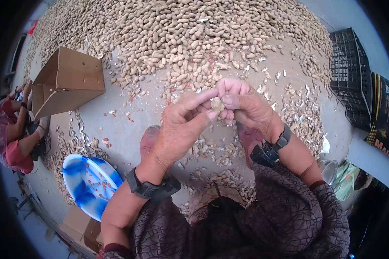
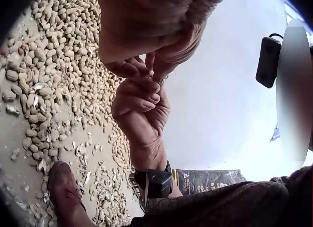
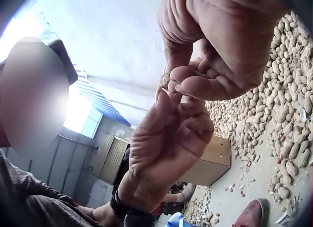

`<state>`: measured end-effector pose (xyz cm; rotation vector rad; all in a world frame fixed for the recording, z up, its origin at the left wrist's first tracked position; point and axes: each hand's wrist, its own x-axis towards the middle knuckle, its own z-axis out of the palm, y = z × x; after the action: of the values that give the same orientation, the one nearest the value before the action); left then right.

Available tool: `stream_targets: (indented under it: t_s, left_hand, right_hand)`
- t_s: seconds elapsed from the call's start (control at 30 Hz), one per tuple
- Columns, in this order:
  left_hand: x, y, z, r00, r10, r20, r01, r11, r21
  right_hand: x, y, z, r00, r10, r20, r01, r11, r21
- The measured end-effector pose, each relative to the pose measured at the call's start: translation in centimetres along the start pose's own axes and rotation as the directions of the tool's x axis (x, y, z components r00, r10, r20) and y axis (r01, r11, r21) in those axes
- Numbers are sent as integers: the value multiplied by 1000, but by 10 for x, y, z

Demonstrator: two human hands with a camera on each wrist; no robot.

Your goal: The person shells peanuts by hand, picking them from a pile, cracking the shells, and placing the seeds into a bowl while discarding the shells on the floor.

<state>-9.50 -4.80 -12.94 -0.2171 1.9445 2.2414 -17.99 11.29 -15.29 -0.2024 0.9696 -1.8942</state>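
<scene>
Centrally, just above mid-frame in the head view: single peanut pod point(image 1: 217, 104), pinched between the fingertips of both hands, held in the air above the floor. Left hand point(image 1: 181, 125) closed on the pod from the lower left, thumb and forefinger curled round it; right hand point(image 1: 242, 103) gripping from the right, fingers folded over the top. Judged light, dry and brittle: thin shell likely to crack under thumb pressure along the seam, kernels inside small and prone to slipping out. Best purchase at the two ends, thumbs meeting over the middle. Below the hands: scattered empty shells point(image 1: 212, 151) on grey concrete floor point(image 1: 125, 129). Across the upper frame: large heap of unshelled peanuts point(image 1: 181, 39), near the hands. Lower left: blue-and-white bowl point(image 1: 88, 181) holding a few reddish kernels, well apart from the hands. Upper left: open cardboard box point(image 1: 69, 82). Right edge: dark plastic crate point(image 1: 348, 77). Open floor between bowl and hands.
</scene>
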Motion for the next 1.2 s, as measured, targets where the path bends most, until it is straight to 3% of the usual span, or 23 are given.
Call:
stream_targets:
  t_s: [0.17,0.33,0.47,0.53,0.57,0.63,0.67,0.73,0.97,1.07,1.2]
  left_hand:
    - [-5,-8,5,995,80,-53,-84,995,-63]
    - [-11,-1,1,994,-93,-55,78,972,-222]
    - [-11,3,4,993,-91,-68,73,968,-240]
    - [-12,-2,5,996,-61,-61,46,974,-224]
    - [-12,-3,3,996,-65,-60,50,973,-225]
    - [-14,-6,-3,999,-51,-13,52,993,109]
    - [-13,-8,-2,998,-54,-12,55,993,108]
    - [-10,-10,2,982,185,-28,-175,959,224]
    - [-11,-9,4,989,149,-4,-142,952,270]
    - [-11,-9,6,986,167,-14,-159,959,234]
    - [-14,-8,3,995,95,23,-97,983,155]
  right_hand:
    - [-1,10,-1,1000,6,-2,-6,999,-36]
    - [-6,6,19,996,9,-91,-20,993,-117]
    - [-5,-4,37,992,-63,-105,40,978,-205]
    - [-6,-11,40,992,127,15,-120,960,-252]
    - [-6,-9,40,992,129,12,-122,960,-250]
    - [-4,0,38,998,52,27,-43,962,-268]
    - [-3,3,37,998,54,25,-45,963,-266]
    - [-2,8,33,998,63,16,-59,985,-159]
    - [-5,10,33,999,38,11,-36,990,-140]
    - [-4,12,28,997,69,-18,-71,970,-232]
    - [-6,6,37,995,67,-80,-87,956,-279]
